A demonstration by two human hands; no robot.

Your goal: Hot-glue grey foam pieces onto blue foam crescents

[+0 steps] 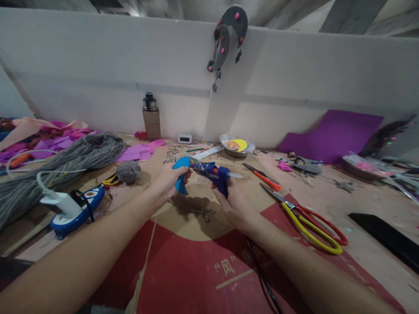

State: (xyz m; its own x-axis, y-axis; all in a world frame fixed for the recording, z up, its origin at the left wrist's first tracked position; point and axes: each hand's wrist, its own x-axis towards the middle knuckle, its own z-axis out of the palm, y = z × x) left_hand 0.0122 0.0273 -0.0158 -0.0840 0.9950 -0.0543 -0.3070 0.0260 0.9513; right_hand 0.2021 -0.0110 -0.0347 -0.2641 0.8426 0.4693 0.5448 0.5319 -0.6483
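Observation:
My left hand (170,181) is closed round a bright blue curved piece (181,174), holding it up over the cardboard. In my right hand (231,200) is a dark blue glue gun (218,174), its handle wrapped by the fingers and a clear glue stick jutting from its rear. The gun's nozzle points left and meets or nearly meets the blue piece; the exact contact cannot be made out. Below both hands, a small bow of grey string (206,213) lies on the red and tan cardboard (186,270).
Scissors (307,222) and an orange cutter (266,179) lie right of my hands, with a black phone-like object (386,237) farther right. Grey yarn (75,161) and a blue power strip (78,213) are on the left. A moon-shaped ornament (229,39) hangs on the white partition.

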